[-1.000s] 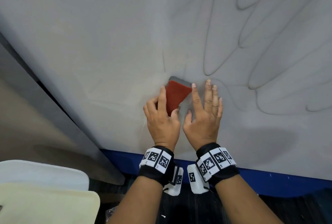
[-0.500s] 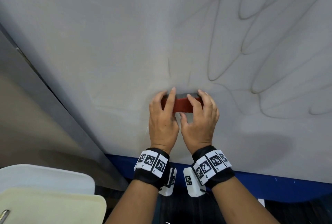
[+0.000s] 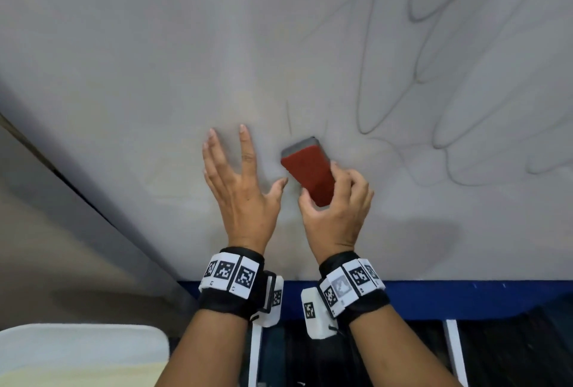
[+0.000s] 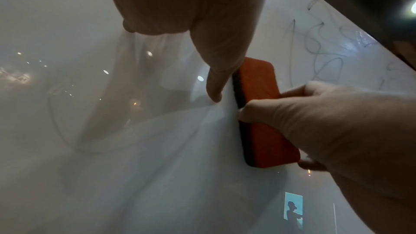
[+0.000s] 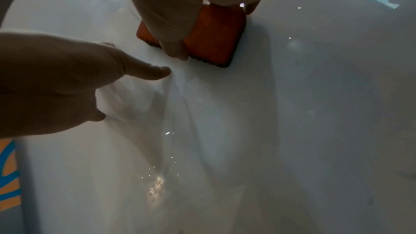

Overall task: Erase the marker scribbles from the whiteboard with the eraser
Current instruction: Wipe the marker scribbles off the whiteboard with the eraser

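Observation:
A red eraser [image 3: 308,174] with a grey felt side lies against the whiteboard [image 3: 148,70], tilted up to the left. My right hand [image 3: 324,191] grips its lower end, thumb on the left edge and fingers curled over the right. My left hand [image 3: 238,163] rests flat on the board just left of the eraser, fingers spread and straight, its thumb close to the eraser [image 4: 258,81]. Looping marker scribbles [image 3: 434,76] cover the board up and to the right of the eraser. The right wrist view shows the eraser [image 5: 213,36] under my thumb.
The board's blue lower edge [image 3: 465,296] runs just below my wrists. A grey frame strip [image 3: 93,200] slants along the board's left side. A pale rounded surface [image 3: 77,352] sits at the bottom left. The board's left half shows only faint smears.
Half a second ago both hands held the eraser level. My left hand has let go and moved left onto the board; my right hand now holds the eraser alone, turned upright.

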A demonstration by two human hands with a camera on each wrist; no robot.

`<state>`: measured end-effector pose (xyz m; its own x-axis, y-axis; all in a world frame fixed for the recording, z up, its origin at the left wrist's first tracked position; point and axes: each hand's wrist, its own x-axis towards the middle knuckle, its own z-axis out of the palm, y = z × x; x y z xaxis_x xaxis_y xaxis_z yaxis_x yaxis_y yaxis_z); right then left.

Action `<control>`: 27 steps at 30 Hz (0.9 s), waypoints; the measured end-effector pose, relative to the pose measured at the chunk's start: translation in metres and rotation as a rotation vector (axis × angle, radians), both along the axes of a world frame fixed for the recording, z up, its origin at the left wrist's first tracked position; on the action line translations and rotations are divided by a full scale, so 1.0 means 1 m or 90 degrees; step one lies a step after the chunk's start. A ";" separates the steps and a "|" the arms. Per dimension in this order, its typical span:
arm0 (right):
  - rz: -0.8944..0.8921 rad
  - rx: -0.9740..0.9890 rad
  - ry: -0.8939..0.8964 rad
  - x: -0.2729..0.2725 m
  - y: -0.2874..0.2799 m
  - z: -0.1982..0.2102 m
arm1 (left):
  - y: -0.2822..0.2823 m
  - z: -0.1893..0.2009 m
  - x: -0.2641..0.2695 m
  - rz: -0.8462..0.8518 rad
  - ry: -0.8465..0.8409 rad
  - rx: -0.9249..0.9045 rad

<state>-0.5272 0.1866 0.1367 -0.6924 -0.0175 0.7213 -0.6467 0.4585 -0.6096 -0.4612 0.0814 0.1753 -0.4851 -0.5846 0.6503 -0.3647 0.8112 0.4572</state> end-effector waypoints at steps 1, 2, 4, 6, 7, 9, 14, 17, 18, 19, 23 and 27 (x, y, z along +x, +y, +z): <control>0.007 0.016 0.015 0.000 0.000 0.001 | 0.000 0.000 0.000 -0.002 0.001 -0.001; 0.009 0.028 0.029 -0.002 0.003 0.001 | 0.001 0.000 0.000 -0.003 0.002 -0.001; -0.009 -0.003 0.037 -0.012 0.014 -0.001 | 0.001 0.000 0.000 -0.002 0.001 0.003; -0.026 -0.088 -0.004 -0.022 0.024 -0.005 | 0.002 0.000 0.000 0.003 0.001 0.006; -0.029 -0.116 -0.029 -0.025 0.025 -0.006 | 0.003 0.000 -0.001 0.005 0.000 0.009; -0.027 -0.135 -0.057 -0.022 0.020 -0.006 | 0.006 -0.001 -0.003 0.007 0.000 0.015; 0.030 -0.024 0.009 -0.018 0.020 0.001 | 0.015 -0.004 -0.012 0.002 0.013 0.023; -0.019 -0.064 -0.012 -0.035 0.043 -0.002 | 0.018 -0.005 -0.015 0.006 0.016 0.027; -0.040 -0.094 -0.029 -0.040 0.049 -0.003 | 0.019 -0.005 -0.016 0.007 0.017 0.027; -0.054 -0.114 -0.045 -0.043 0.053 -0.003 | 0.020 -0.005 -0.016 0.009 0.019 0.028; -0.038 -0.071 -0.036 -0.036 0.044 0.001 | 0.027 -0.007 -0.021 0.012 0.026 0.045; 0.010 0.042 0.012 -0.042 0.058 0.002 | 0.044 -0.009 -0.032 0.001 0.040 0.039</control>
<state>-0.5691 0.2450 0.1388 -0.6782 -0.0766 0.7309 -0.6649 0.4875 -0.5659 -0.4937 0.1252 0.1665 -0.4437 -0.6245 0.6427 -0.3341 0.7808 0.5280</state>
